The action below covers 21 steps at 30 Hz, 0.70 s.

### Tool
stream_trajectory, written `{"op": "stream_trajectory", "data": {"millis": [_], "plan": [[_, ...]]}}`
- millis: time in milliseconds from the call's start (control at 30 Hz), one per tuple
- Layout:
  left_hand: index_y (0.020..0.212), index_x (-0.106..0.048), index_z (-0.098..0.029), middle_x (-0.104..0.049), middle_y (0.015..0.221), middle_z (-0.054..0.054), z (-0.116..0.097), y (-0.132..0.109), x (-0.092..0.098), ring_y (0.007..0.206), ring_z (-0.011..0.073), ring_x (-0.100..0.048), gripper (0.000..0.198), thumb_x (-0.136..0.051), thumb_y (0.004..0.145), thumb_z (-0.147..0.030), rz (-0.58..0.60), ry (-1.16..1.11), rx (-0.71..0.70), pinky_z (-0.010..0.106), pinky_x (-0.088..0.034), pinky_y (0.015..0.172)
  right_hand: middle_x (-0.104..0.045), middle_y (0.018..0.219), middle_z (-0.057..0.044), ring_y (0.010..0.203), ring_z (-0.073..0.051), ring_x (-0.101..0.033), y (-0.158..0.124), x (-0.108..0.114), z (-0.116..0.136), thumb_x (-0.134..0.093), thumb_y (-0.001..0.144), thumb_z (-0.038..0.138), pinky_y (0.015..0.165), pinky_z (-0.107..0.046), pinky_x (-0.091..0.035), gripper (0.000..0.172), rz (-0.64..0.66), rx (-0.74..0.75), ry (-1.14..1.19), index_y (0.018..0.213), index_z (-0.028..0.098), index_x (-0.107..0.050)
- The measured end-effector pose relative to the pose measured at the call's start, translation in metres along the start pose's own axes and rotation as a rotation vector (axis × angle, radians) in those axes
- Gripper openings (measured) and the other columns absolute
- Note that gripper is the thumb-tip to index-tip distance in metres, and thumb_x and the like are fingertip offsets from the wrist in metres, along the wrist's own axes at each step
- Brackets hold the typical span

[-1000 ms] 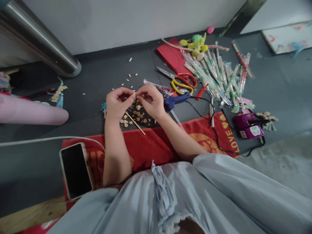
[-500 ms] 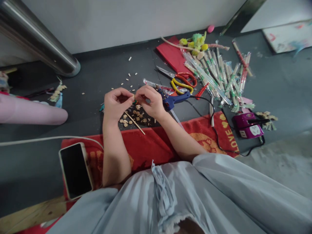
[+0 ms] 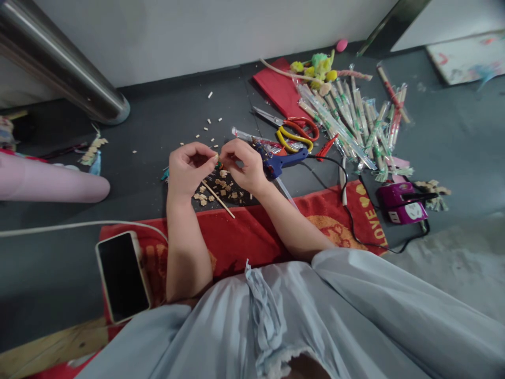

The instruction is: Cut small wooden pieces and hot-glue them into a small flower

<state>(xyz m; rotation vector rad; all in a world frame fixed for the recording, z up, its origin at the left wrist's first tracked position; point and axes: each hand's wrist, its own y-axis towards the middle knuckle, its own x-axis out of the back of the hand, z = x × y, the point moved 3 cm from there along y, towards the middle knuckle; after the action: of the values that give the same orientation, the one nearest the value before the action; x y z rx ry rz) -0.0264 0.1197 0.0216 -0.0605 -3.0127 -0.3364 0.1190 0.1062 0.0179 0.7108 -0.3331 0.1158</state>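
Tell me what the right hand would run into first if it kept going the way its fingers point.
The right hand points its fingertips left, straight at the left hand. It would meet that hand's pinched thumb and forefinger almost at once; the two seem nearly touching, though depth is unclear.

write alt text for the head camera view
The person's left hand and right hand pinch a tiny pale piece together above scattered wood chips on a dark floor. A blue glue gun, scissors and wrapped chopsticks lie to the right, a phone at the red towel's edge.
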Motion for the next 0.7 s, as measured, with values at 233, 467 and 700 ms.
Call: {"op": "stream_trajectory", "data": {"millis": [233, 467, 700], "plan": [[0.071, -0.061, -0.018, -0.062, 0.069, -0.001, 0.0026, -0.0011, 0.0, 0.063, 0.0084, -0.059, 0.013, -0.07, 0.067, -0.026, 0.005, 0.07, 0.029, 0.021, -0.05, 0.059, -0.057, 0.084, -0.001, 0.074, -0.011, -0.054, -0.0036, -0.0034, -0.0061, -0.047, 0.092, 0.032, 0.066, -0.026, -0.051, 0.013, -0.039, -0.116, -0.017, 0.089, 0.02, -0.051], [0.071, -0.062, -0.018, -0.063, 0.067, -0.002, 0.0048, -0.0009, -0.0001, 0.062, 0.0084, -0.059, 0.01, -0.069, 0.066, -0.022, -0.017, 0.04, 0.05, 0.021, -0.051, 0.058, -0.062, 0.088, -0.004, 0.08, -0.013, -0.058, -0.0003, -0.0007, -0.0029, -0.047, 0.094, 0.036, 0.073, -0.03, -0.052, 0.02, -0.011, -0.08, -0.044, 0.096, 0.02, -0.058], [0.071, -0.063, -0.018, -0.064, 0.066, -0.002, 0.0063, 0.0, 0.0005, 0.058, 0.0078, -0.058, 0.01, -0.071, 0.066, -0.023, -0.022, 0.063, 0.007, 0.02, -0.049, 0.056, -0.065, 0.083, -0.004, 0.078, -0.013, -0.06, 0.002, 0.0017, -0.0033, -0.049, 0.093, 0.035, 0.072, -0.03, -0.052, 0.022, -0.035, -0.086, -0.05, 0.091, 0.018, -0.063]]}}
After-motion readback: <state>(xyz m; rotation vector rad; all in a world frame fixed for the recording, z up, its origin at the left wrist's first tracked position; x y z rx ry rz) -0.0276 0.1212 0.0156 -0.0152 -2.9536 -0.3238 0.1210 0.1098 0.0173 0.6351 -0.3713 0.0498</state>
